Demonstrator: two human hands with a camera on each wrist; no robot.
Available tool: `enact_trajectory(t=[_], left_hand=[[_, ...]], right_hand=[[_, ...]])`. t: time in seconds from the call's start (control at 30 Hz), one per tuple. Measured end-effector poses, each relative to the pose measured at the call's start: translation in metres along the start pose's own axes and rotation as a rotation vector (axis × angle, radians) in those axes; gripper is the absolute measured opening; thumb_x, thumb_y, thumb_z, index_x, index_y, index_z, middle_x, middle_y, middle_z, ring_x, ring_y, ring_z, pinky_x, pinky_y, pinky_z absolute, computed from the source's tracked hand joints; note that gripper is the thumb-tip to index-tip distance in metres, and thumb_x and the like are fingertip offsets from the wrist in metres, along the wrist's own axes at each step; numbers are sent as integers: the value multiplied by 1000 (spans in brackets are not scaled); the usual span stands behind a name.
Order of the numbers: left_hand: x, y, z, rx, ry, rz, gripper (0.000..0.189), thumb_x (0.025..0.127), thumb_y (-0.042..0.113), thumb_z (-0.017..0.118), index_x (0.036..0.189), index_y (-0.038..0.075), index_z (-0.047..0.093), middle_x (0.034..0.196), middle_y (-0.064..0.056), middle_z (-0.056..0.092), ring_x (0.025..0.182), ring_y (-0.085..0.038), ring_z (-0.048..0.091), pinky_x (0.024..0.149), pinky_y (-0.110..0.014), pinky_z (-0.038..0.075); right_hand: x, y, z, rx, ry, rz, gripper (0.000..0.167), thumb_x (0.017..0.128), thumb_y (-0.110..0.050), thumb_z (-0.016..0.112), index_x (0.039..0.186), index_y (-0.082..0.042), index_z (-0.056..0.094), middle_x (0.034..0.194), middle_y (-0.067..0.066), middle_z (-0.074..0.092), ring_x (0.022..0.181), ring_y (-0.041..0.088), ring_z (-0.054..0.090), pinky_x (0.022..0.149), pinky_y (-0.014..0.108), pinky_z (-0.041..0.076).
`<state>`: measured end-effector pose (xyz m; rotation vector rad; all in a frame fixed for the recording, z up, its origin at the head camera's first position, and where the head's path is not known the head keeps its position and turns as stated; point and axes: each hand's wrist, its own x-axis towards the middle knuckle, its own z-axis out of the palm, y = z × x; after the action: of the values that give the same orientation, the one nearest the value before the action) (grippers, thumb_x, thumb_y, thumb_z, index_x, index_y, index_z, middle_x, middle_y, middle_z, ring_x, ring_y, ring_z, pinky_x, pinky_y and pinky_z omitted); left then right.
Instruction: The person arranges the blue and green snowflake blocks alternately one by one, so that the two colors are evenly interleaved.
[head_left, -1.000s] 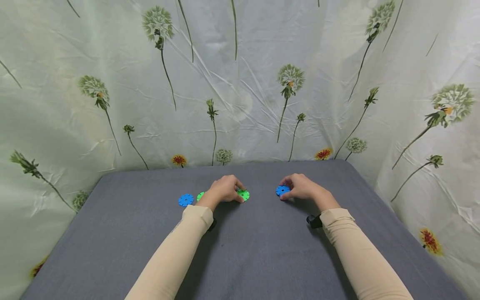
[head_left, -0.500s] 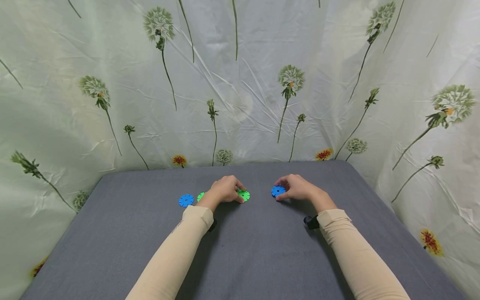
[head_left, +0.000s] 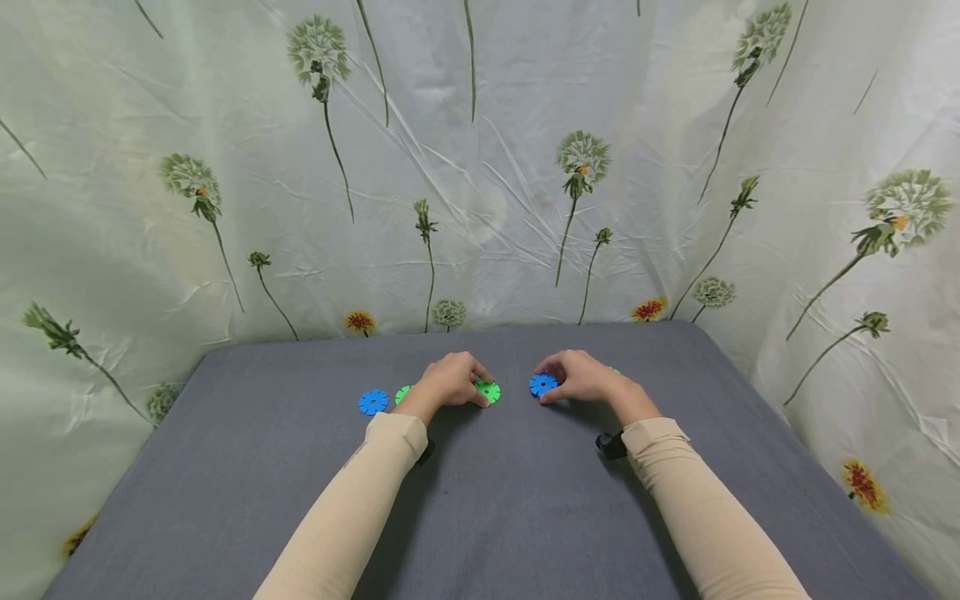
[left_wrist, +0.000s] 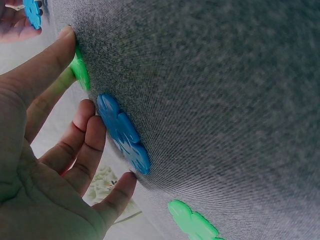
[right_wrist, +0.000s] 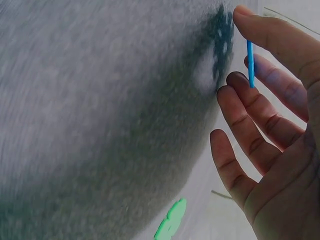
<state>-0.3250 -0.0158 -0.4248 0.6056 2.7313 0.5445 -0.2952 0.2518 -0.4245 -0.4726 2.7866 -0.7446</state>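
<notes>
My left hand (head_left: 448, 379) holds a green notched disc (head_left: 490, 392) flat on the cloth, thumb and index finger at its edges. Under its other fingers lies a blue notched disc (left_wrist: 122, 132), which the hand hides in the head view. To the right, my right hand (head_left: 581, 377) pinches another blue disc (head_left: 542, 385) by the rim between thumb and fingers. The right wrist view shows that disc (right_wrist: 250, 65) edge-on, off the cloth with its shadow below. A gap separates the two held discs.
Left of my left forearm lie a blue disc (head_left: 372, 402) and a partly covered green disc (head_left: 402, 392). A green disc (right_wrist: 171, 220) sits behind my right hand. Grey cloth (head_left: 480, 517) covers the table, and a flower-print curtain (head_left: 495, 167) hangs along its back.
My right hand has moved left with the blue disc, closer to the green one. A green disc's edge now shows behind it. My left hand stays in place.
</notes>
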Motion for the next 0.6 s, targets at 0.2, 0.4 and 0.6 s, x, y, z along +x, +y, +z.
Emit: enact_trajectory(t=[0.2, 0.4, 0.6], left_hand=[[1, -1, 1, -10, 4, -8, 40, 90, 31, 90, 128, 27, 82, 136, -4, 74, 128, -24, 67, 114, -55, 48], [2, -2, 1, -13, -1, -11, 40, 89, 32, 90, 128, 28, 82, 136, -4, 75, 129, -24, 67, 115, -56, 47], [2, -3, 1, -18, 0, -2, 39, 90, 33, 90, 128, 28, 82, 135, -4, 75, 127, -23, 67, 113, -55, 48]], right_hand=[[5, -8, 3, 9, -18, -18, 49, 91, -28, 89, 134, -9, 75, 117, 6, 77, 99, 16, 67, 91, 40, 56], [12, -16, 9, 13, -31, -18, 50, 91, -30, 89, 134, -10, 75, 119, 6, 76, 107, 20, 68, 96, 43, 57], [18, -21, 13, 5, -32, -16, 49, 91, -32, 89, 132, -10, 75, 122, 9, 73, 113, 23, 68, 100, 45, 57]])
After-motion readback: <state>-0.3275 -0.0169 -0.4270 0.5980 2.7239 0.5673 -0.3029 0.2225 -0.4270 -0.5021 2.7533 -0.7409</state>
